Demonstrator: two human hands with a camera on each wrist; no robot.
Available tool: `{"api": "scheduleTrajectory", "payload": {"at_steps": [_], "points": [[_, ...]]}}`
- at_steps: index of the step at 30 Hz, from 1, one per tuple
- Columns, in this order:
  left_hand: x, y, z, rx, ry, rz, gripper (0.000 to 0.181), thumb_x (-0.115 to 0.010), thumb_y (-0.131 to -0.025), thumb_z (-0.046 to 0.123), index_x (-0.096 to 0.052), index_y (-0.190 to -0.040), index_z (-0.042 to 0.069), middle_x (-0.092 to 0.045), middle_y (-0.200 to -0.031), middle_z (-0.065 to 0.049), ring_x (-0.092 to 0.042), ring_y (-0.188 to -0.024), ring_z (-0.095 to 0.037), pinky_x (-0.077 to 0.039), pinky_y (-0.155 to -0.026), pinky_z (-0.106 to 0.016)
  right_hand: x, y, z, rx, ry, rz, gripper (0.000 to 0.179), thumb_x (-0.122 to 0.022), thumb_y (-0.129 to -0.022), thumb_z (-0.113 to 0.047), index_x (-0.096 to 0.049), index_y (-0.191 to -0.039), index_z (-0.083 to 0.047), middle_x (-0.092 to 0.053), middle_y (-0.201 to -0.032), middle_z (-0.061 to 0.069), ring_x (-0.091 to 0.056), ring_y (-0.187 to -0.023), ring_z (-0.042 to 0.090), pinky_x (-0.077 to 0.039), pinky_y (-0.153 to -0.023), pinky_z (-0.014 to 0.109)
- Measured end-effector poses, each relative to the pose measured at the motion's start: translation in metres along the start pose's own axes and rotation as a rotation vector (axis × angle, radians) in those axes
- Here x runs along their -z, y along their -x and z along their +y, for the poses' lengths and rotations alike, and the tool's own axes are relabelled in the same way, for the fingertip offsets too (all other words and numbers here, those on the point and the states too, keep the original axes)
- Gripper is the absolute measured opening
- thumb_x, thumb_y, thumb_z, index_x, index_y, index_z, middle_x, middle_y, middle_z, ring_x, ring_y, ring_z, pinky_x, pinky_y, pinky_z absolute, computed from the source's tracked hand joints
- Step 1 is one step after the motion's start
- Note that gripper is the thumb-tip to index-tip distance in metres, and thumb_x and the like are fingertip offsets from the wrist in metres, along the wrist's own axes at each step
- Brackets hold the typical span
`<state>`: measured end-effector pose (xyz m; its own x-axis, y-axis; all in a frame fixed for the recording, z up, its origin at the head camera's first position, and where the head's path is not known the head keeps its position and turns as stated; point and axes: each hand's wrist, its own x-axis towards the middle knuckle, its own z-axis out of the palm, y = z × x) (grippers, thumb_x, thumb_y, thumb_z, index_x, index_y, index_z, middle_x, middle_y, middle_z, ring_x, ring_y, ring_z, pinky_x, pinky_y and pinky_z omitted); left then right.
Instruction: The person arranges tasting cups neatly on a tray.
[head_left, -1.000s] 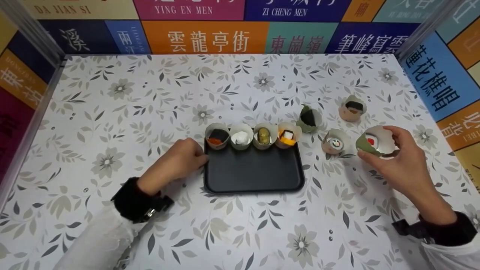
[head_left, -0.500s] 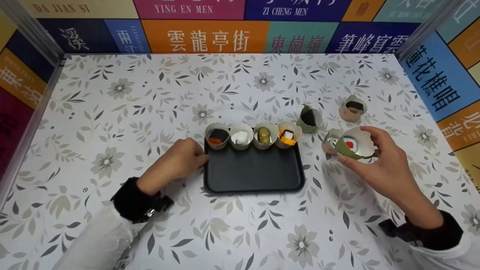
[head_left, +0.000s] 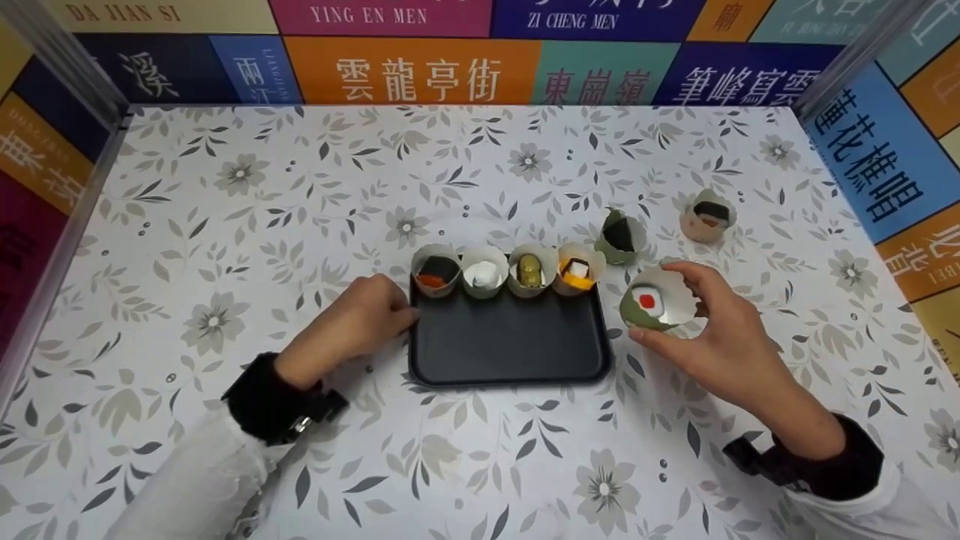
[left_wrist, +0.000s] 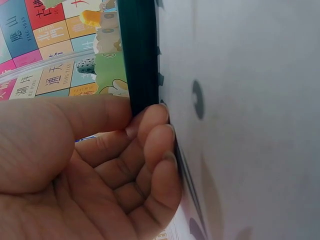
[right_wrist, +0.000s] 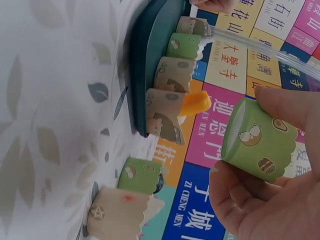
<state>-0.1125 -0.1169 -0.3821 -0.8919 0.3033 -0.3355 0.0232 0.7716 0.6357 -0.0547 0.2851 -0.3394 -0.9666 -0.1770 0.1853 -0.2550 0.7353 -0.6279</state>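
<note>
My right hand (head_left: 731,341) holds a green paper baking cup (head_left: 660,300) off the table, right of the tray, thumb and fingers around its wall. Inside sits a white sushi-like piece with a red centre. In the right wrist view, the green cup (right_wrist: 260,142) shows printed cartoon pictures. My left hand (head_left: 352,319) pinches the left edge of the dark tray (head_left: 510,345); the left wrist view shows thumb and curled fingers at the tray wall (left_wrist: 140,55). Along the tray's far side stand several filled cups, the rightmost a beige cup (head_left: 577,270) with yellow and white pieces.
Behind the tray's right corner stands a green cup (head_left: 619,236) with a black piece. Farther right is a beige cup (head_left: 706,217) with a dark-topped piece. Another cup, seen earlier, is hidden behind the held one. Printed panels (head_left: 420,71) border the flowered table (head_left: 322,187).
My right hand has carried the green cup leftward towards the tray, passing in front of another cup that it now hides. My left hand has stayed at the tray edge.
</note>
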Motion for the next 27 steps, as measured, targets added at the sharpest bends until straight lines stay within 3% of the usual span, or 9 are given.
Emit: {"api": "scheduleTrajectory", "payload": {"at_steps": [4,18,27], "points": [[0.001,-0.001,0.000,0.002,0.001,-0.002,0.046,-0.066,-0.101,0.018,-0.057,-0.056,0.014,-0.049,-0.056,0.003,-0.050,-0.056,-0.014,-0.038,-0.054,-0.028,-0.007,-0.003,-0.004,0.032,0.003,-0.010,0.080,-0.095,-0.076,-0.011,-0.053,-0.144,-0.004,-0.068,-0.119,0.010,-0.053,-0.093,0.017,-0.038,-0.077,0.024],[0.000,-0.001,-0.002,-0.044,-0.007,0.014,0.046,-0.067,-0.100,0.016,-0.056,-0.056,0.015,-0.046,-0.055,0.005,-0.047,-0.055,-0.014,-0.036,-0.053,-0.028,-0.022,-0.008,-0.010,0.067,-0.031,-0.049,0.079,-0.095,-0.075,-0.010,-0.054,-0.141,-0.004,-0.069,-0.115,0.006,-0.053,-0.088,0.020,-0.039,-0.075,0.025],[0.000,-0.001,-0.003,-0.024,0.005,0.000,0.045,-0.067,-0.101,0.018,-0.058,-0.057,0.014,-0.048,-0.055,0.004,-0.048,-0.054,-0.013,-0.037,-0.053,-0.028,-0.029,-0.009,-0.010,0.056,-0.065,-0.090,0.074,-0.095,-0.076,-0.012,-0.056,-0.139,-0.006,-0.069,-0.121,0.004,-0.061,-0.098,0.017,-0.043,-0.081,0.023]]}}
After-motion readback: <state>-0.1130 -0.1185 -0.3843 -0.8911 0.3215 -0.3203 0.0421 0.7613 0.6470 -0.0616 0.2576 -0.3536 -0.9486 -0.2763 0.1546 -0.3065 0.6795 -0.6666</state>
